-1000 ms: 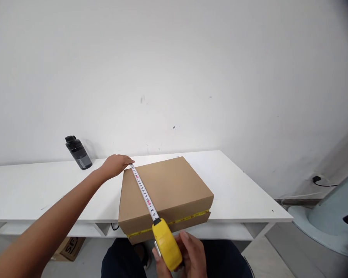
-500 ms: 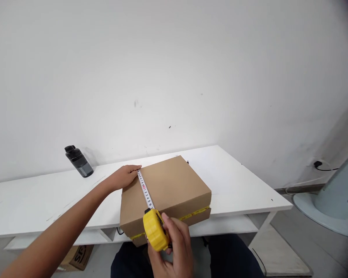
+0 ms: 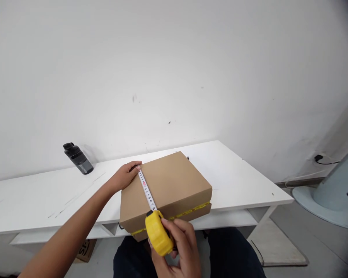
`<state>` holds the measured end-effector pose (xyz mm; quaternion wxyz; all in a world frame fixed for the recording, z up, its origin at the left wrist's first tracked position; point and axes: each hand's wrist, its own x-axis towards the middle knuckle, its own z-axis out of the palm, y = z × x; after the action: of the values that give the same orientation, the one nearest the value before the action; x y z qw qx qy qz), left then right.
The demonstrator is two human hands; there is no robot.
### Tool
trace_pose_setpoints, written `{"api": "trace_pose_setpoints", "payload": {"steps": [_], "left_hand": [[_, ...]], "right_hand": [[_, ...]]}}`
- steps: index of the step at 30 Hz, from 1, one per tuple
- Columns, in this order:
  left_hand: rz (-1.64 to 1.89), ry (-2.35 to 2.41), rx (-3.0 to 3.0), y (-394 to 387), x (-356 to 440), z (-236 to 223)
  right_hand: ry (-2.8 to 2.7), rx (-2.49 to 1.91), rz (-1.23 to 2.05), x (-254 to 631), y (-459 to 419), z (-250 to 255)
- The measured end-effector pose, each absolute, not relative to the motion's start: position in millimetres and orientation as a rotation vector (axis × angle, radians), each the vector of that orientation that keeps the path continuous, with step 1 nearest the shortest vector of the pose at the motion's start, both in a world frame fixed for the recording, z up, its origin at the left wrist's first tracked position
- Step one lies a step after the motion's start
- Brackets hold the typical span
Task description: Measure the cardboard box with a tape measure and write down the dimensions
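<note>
Head cam: I see L hand (image 3: 127, 177) w/ thumb & fingers closed on the white tape blade (image 3: 147, 193) at far edge of cardboard box (image 3: 176, 179); R hand (image 3: 181, 245) grips yellow tape measure (image 3: 158, 233) by box's near edge. Blade runs across box top. Box is on white bench (image 3: 234, 173), jutting past front edge. Black bottle (image 3: 79, 159) on bench, well left of box
</note>
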<state>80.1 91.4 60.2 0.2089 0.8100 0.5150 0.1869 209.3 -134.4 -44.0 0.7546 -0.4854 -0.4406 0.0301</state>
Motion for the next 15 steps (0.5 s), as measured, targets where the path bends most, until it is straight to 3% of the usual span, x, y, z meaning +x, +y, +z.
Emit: {"api": "trace_pose_setpoints", "payload": {"steps": [15], "left_hand": [[0.417, 1.521, 2.049, 88.7, 95.1, 64.7]], "right_hand": [[-1.013, -1.089, 0.098, 220.9, -173.5, -54.2]]}}
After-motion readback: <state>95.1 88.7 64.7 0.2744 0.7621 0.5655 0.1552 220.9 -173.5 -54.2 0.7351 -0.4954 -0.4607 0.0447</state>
